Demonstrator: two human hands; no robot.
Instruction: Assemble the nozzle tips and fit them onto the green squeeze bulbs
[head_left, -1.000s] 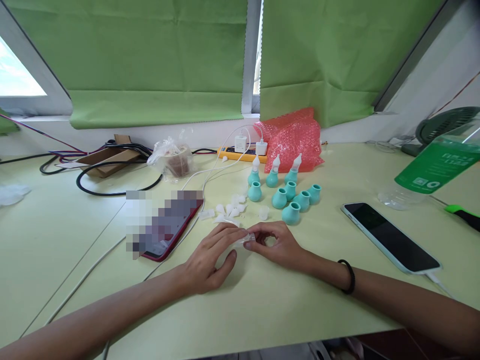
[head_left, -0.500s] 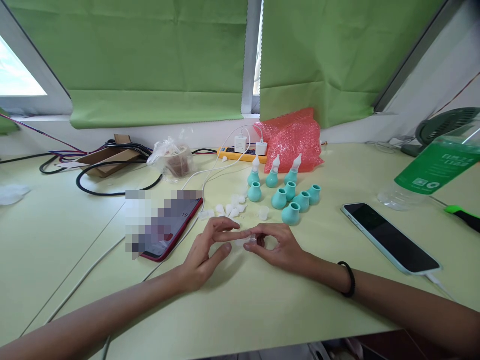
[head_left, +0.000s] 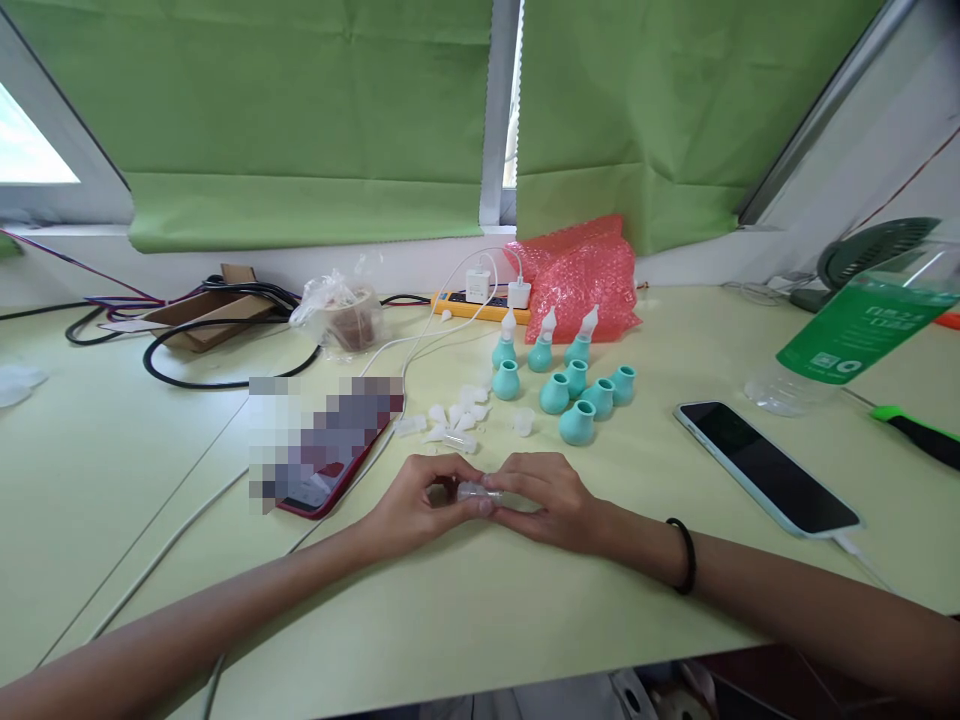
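Between both hands, just above the table, lies a small clear plastic tube (head_left: pixel 478 491), held sideways. My left hand (head_left: pixel 429 503) pinches it from the left with thumb and fingers. From the right, my right hand (head_left: pixel 551 500) grips the same tube, its fingers covering that end. Just beyond the hands lie several small white translucent nozzle tips (head_left: pixel 456 415), another clear tube (head_left: pixel 460 441) and a small translucent cup (head_left: pixel 523 422). Several open teal rubber bulbs (head_left: pixel 577 423) stand behind to the right. Three teal bulbs with white tips fitted (head_left: pixel 541 356) stand farther back.
A red-cased phone (head_left: pixel 341 450) lies left of the hands, a second phone (head_left: pixel 765 465) on the right. A large bottle with a green label (head_left: pixel 847 330) stands at right. Behind are an orange power strip (head_left: pixel 487 312), pink bubble wrap (head_left: pixel 589 285), tape roll (head_left: pixel 349 318) and black cables (head_left: pixel 199 382).
My left hand's spread fingers have closed on the clear tube, which my right hand still holds. A clear tube now shows by the nozzle tips. The view has shifted slightly.
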